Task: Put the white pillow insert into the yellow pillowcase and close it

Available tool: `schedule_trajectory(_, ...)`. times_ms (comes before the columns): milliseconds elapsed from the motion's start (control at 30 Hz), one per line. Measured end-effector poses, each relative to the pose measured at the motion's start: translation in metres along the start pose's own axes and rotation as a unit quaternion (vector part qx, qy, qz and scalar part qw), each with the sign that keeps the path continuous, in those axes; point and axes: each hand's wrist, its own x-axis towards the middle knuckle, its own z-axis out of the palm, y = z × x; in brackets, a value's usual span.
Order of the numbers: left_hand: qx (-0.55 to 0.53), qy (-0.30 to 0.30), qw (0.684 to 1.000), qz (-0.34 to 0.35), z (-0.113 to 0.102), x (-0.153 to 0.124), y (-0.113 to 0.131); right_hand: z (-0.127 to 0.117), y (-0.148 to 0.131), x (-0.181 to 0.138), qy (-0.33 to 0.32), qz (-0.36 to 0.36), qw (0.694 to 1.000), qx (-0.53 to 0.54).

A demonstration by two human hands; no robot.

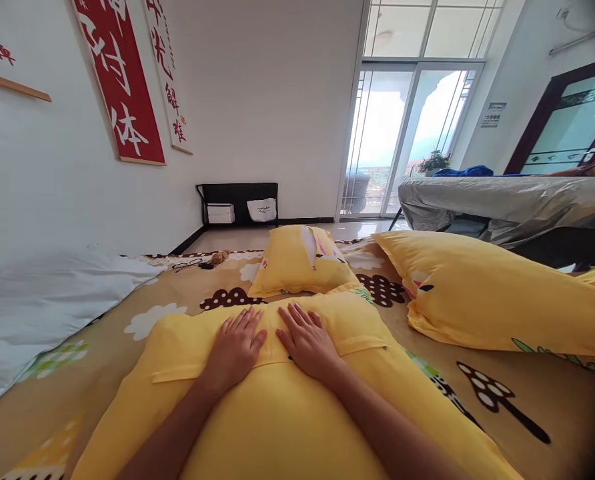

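Observation:
A large yellow pillow [287, 413] lies in front of me on a tan bedsheet with cartoon prints [502, 393]. My left hand [236, 347] and my right hand [307, 340] rest flat on the pillow's far end, side by side with fingers stretched out, right at the flap of the pillowcase opening [362, 343]. Neither hand holds anything. A smaller yellow pillow [302, 260] sits just beyond my hands, and another big yellow pillow [502, 293] lies to the right.
A white quilt [42, 300] is bunched along the left wall. A black rack with a white box [237, 203] stands at the far wall beside glass sliding doors [402, 140]. A grey-covered table [507, 200] stands at the right. Small objects [212, 260] lie near the bed's far edge.

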Motion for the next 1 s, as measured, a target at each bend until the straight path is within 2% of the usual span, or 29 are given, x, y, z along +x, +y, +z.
schedule_trajectory(667,0.015,0.009,1.000,0.013,0.004,-0.006,0.002,-0.006,-0.003,-0.006,-0.003,0.005,1.000,0.005)
schedule_trajectory(1000,0.003,-0.085,0.996,0.012,-0.011,-0.008,0.003,-0.007,-0.003,-0.006,-0.020,0.005,1.000,0.005)
